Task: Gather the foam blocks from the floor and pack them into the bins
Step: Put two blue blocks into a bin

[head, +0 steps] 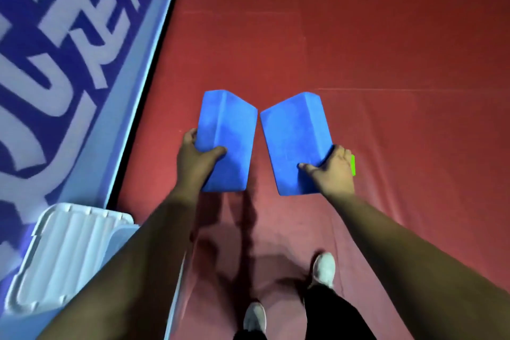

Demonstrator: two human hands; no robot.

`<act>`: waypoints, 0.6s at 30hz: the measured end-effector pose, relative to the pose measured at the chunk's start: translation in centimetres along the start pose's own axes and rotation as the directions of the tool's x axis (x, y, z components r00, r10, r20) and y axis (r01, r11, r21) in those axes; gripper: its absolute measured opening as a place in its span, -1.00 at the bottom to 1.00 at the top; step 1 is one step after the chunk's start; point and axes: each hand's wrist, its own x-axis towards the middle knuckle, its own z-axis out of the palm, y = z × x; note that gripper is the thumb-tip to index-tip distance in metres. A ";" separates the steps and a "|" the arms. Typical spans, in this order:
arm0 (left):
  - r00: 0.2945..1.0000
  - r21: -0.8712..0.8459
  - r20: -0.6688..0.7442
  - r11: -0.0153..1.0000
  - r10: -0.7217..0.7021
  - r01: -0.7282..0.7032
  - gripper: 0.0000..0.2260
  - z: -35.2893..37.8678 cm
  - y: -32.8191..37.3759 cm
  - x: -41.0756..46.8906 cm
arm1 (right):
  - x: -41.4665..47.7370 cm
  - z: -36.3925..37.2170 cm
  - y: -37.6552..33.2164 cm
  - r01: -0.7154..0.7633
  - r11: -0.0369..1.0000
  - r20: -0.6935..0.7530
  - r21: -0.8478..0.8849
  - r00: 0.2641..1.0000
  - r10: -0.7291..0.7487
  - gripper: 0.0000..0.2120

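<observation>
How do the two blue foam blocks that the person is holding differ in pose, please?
The left block, in the left hand, leans its far end rightward; the right block, in the right hand, leans leftward, so far corners nearly meet. The left block shows two broad faces; the right block one broad face and a narrow side. Both are blue, thumb on top.

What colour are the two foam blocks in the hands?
Both blue: left block, right block; head view.
</observation>
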 end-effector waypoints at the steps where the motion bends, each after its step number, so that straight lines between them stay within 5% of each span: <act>1: 0.999 0.003 -0.033 1.000 -0.011 0.011 -0.45 -1.0 0.3 0.3 | 0.8 0.1 -1.1 0.027 1.000 0.010 -0.003 1.000 -0.026 -0.35; 10: 0.910 -0.073 -0.370 0.982 -0.189 0.174 -0.42 -7.1 -0.7 0.5 | 8.8 4.9 -10.2 0.353 0.933 0.278 0.076 0.891 -0.359 -0.31; 18: 0.576 -0.354 -0.695 0.902 -0.431 0.248 -0.36 -8.2 -1.1 -5.8 | 11.0 8.8 -17.8 0.587 0.748 0.455 0.311 0.599 -0.659 -0.26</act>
